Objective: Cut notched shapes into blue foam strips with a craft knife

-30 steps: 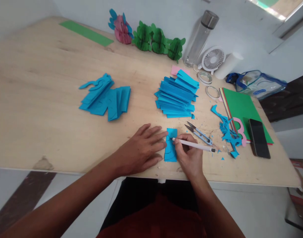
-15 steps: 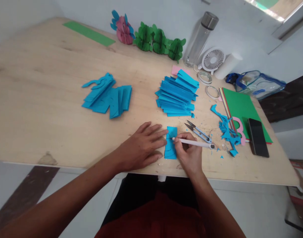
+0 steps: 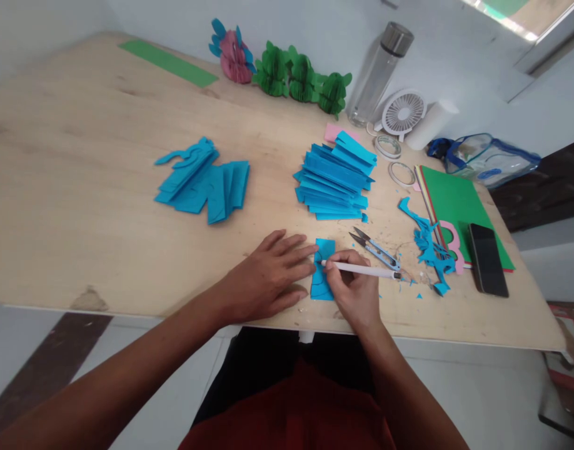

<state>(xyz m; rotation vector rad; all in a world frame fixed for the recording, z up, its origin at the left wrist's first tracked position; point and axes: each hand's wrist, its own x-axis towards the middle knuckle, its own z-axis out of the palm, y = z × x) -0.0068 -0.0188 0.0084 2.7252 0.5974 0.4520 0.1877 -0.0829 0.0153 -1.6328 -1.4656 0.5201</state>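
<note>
A small blue paper strip [image 3: 322,289] lies near the table's front edge, with dark curved lines drawn on it. My left hand [image 3: 272,275] rests flat beside it, fingers spread, the fingertips at the strip's left edge. Between the fingers of my right hand [image 3: 357,290] is a white pen [image 3: 364,269], its tip on the strip's left part. The right hand covers some of the strip's right side. Just beyond it lie thread snips [image 3: 376,249] with a light blue body and dark blades, spread apart.
Folded blue papers [image 3: 334,178] are stacked ahead, more blue pieces [image 3: 202,181] at left. Blue scraps [image 3: 430,244], a phone [image 3: 488,259] and green sheets [image 3: 465,200] lie right. Along the wall stand green paper figures [image 3: 303,78], a bottle [image 3: 381,75] and a fan [image 3: 404,114].
My right hand has shifted slightly left with the pen, and the pen's tip is now nearer the strip's left edge. My left hand stays in place.
</note>
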